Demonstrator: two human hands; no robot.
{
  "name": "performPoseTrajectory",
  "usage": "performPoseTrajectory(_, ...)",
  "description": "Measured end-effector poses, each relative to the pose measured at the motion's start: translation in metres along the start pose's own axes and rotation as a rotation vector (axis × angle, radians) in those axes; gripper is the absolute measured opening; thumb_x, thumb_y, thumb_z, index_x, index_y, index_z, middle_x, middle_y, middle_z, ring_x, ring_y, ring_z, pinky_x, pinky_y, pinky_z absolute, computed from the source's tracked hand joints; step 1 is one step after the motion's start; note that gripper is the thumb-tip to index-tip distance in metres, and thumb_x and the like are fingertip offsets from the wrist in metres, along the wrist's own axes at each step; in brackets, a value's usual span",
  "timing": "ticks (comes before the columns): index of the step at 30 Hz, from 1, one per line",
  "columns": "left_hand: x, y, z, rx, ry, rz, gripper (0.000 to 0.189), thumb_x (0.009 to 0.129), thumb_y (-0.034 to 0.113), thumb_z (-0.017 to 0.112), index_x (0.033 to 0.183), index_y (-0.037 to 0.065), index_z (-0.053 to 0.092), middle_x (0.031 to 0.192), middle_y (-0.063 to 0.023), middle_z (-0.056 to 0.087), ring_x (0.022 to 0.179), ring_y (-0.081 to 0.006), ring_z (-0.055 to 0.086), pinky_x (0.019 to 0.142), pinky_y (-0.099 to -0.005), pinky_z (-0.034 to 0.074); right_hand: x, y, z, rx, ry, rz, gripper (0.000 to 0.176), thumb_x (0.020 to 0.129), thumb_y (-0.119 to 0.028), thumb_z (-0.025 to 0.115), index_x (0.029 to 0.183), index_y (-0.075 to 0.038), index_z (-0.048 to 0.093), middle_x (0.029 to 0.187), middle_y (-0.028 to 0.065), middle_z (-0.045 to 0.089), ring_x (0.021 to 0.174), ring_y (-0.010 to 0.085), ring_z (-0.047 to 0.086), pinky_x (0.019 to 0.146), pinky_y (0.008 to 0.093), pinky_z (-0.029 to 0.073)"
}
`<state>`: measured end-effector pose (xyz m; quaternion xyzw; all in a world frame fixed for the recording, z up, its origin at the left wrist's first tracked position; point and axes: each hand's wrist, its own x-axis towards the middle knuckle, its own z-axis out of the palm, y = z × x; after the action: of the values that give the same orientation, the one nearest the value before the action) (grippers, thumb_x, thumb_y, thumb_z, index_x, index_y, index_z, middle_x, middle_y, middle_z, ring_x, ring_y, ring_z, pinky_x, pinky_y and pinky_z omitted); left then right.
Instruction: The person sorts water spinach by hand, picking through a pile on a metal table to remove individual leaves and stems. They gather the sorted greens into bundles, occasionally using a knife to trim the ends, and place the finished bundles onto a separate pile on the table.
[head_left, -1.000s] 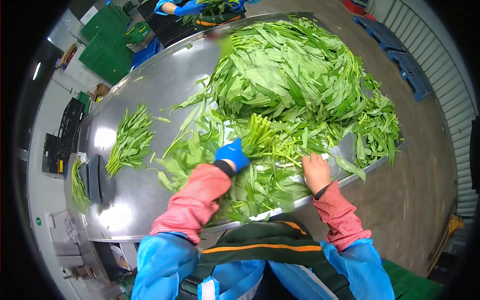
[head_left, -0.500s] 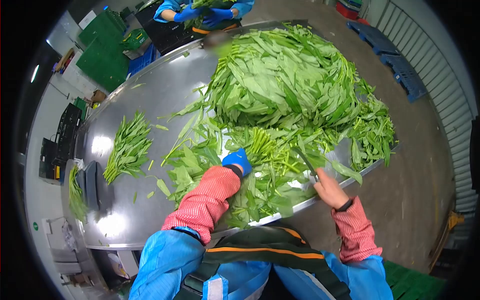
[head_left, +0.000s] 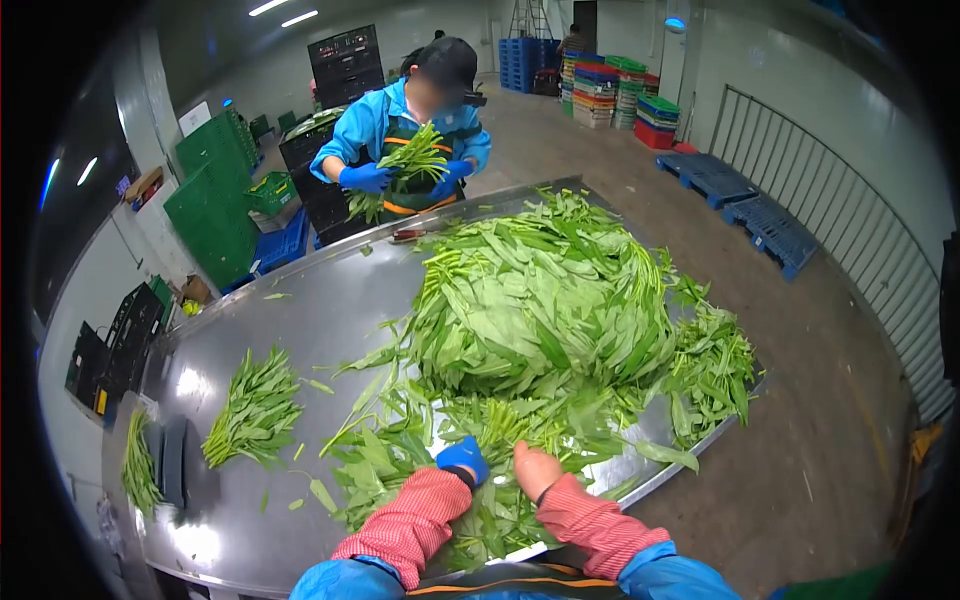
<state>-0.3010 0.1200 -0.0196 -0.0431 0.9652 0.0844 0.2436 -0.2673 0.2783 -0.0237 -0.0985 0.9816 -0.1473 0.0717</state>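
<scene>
My left hand (head_left: 465,460), in a blue glove, is closed on leafy stems at the near side of the table. Just to its right is my bare right hand (head_left: 537,470), closed and low over the greens; what it holds is hidden. Cut stem ends (head_left: 500,418) of a bunch lie just beyond both hands. Loose leaves (head_left: 375,465) spread to the left. Behind the bunch rises a large heap of leafy greens (head_left: 540,300).
A metal table (head_left: 330,330) carries a small bunch (head_left: 255,405) and another bunch (head_left: 140,465) beside a dark grey object (head_left: 174,460) at left. Across it stands a person (head_left: 405,140) holding greens. Blue pallets (head_left: 770,232) lie on the floor at right.
The view has tilted up. My right hand has moved left, close to my left hand; the curved knife it held no longer shows. The person opposite is now seen with head and torso.
</scene>
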Motion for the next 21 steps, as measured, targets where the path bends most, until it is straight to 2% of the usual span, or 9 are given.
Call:
performPoseTrajectory(3,0.003,0.0,0.008,-0.011,0.023,-0.014,0.042,0.078,0.029,0.059,0.112,0.005,0.057,0.107,-0.0198,0.064,0.1,-0.0334,0.063,0.085,-0.0432,0.049,0.015,-0.007,0.007,0.038,-0.039,0.012,0.016,0.088,-0.009,0.04,0.096,0.001,0.049,0.079,0.0221,0.065,0.069,0.0358,0.066,0.063,0.0426,0.053)
performPoseTrajectory(8,-0.01,-0.002,0.0,-0.046,0.066,0.025,0.041,0.078,0.03,0.06,0.11,0.004,0.057,0.106,-0.0198,0.064,0.099,-0.0331,0.063,0.084,-0.0433,0.049,-0.043,0.02,0.006,0.097,-0.08,0.044,0.017,0.089,-0.012,0.039,0.093,0.001,0.049,0.071,0.0201,0.064,0.065,0.0361,0.065,0.058,0.0457,0.052)
performPoseTrajectory(10,-0.008,0.001,-0.008,-0.038,0.019,0.009,0.043,0.078,0.031,0.06,0.111,0.005,0.056,0.107,-0.0198,0.064,0.1,-0.0336,0.063,0.085,-0.0429,0.049,-0.074,0.043,0.018,0.017,-0.021,0.007,0.016,0.089,-0.015,0.042,0.091,-0.001,0.049,0.067,0.019,0.063,0.062,0.0363,0.064,0.054,0.0484,0.05)
performPoseTrajectory(13,-0.011,-0.002,-0.012,-0.024,0.004,0.015,0.046,0.077,0.034,0.06,0.113,0.005,0.055,0.107,-0.0201,0.064,0.1,-0.0339,0.063,0.085,-0.043,0.049,-0.092,0.058,-0.019,0.063,0.068,-0.043,0.013,0.088,-0.017,0.047,0.088,-0.004,0.049,0.065,0.017,0.062,0.057,0.0367,0.062,0.049,0.0495,0.047)
performPoseTrajectory(16,-0.023,-0.008,-0.024,-0.038,0.01,0.054,0.054,0.075,0.041,0.062,0.114,0.005,0.054,0.106,-0.0204,0.064,0.1,-0.0342,0.062,0.086,-0.0436,0.048,-0.09,0.066,-0.08,0.147,0.154,0.084,0.027,0.086,-0.022,0.054,0.101,0.0,0.05,0.078,0.0213,0.062,0.07,0.0374,0.063,0.058,0.0468,0.05)
performPoseTrajectory(17,-0.021,-0.019,-0.023,-0.067,0.133,0.138,0.066,0.071,0.05,0.065,0.118,0.006,0.051,0.105,-0.0201,0.064,0.097,-0.0348,0.063,0.084,-0.0426,0.049,-0.088,0.074,-0.083,0.05,0.189,0.053,0.037,0.084,-0.028,0.058,0.105,0.001,0.049,0.081,0.0213,0.061,0.072,0.0365,0.062,0.061,0.0458,0.049)
performPoseTrajectory(19,-0.05,-0.018,-0.069,-0.18,0.157,0.101,0.07,0.069,0.053,0.067,0.12,0.007,0.05,0.106,-0.0194,0.064,0.096,-0.0356,0.063,0.083,-0.0416,0.05,-0.086,0.083,-0.084,-0.139,0.247,-0.008,0.055,0.08,-0.038,0.066,0.112,0.003,0.048,0.087,0.0212,0.059,0.078,0.0347,0.06,0.067,0.0437,0.049)
performPoseTrajectory(20,-0.011,-0.055,-0.042,-0.246,0.357,0.441,0.065,0.069,0.047,0.069,0.118,0.008,0.053,0.107,-0.018,0.063,0.097,-0.0353,0.061,0.083,-0.0399,0.049,-0.083,0.077,-0.088,-0.089,0.234,-0.067,0.064,0.077,-0.043,0.068,0.115,0.004,0.047,0.088,0.0209,0.057,0.08,0.0337,0.058,0.069,0.0428,0.048)
performPoseTrajectory(21,-0.037,-0.049,-0.081,-0.38,0.414,0.566,0.054,0.07,0.033,0.072,0.114,0.007,0.055,0.106,-0.0152,0.062,0.097,-0.0319,0.061,0.083,-0.0375,0.049,-0.076,0.061,-0.101,-0.041,0.222,-0.129,0.074,0.074,-0.049,0.069,0.119,0.005,0.045,0.089,0.0205,0.055,0.081,0.0327,0.057,0.072,0.0418,0.047)
